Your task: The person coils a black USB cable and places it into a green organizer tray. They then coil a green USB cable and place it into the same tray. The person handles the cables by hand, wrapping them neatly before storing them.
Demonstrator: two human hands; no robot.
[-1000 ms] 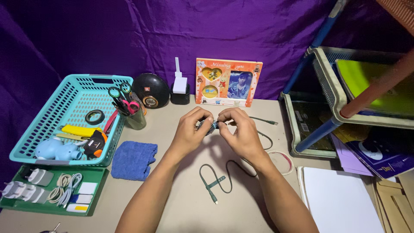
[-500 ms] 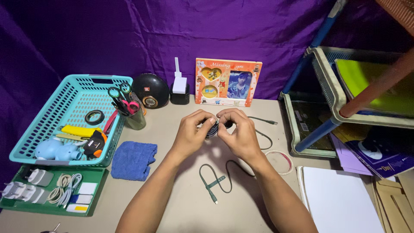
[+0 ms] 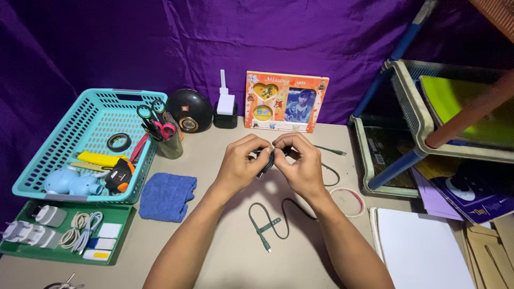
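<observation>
Both bare forearms are extended from the near edge toward the middle of the beige surface (image 3: 214, 251), converging so that the hands meet just in front of the orange cardboard photo frame (image 3: 286, 101). The left hand (image 3: 240, 165) is curled with its knuckles up, the thumb and fingertips pressed onto a small coiled bundle of dark grey-green charging cable (image 3: 267, 158). The right hand (image 3: 302, 166) is bent inward at the wrist, its fingertips pinching the same bundle from the right side, so the coil is held between the two hands, raised a little above the surface. The loose tail of the cable is seen trailing from under the right wrist toward the near side, where a loop and a plug end lie flat on the surface; another short length runs out to the far right of the right hand. A folded blue cloth (image 3: 167, 196) lies to the left of the left forearm, near a turquoise plastic basket (image 3: 64, 134). A thin white and red ring (image 3: 349, 200) lies just to the right of the right forearm.
</observation>
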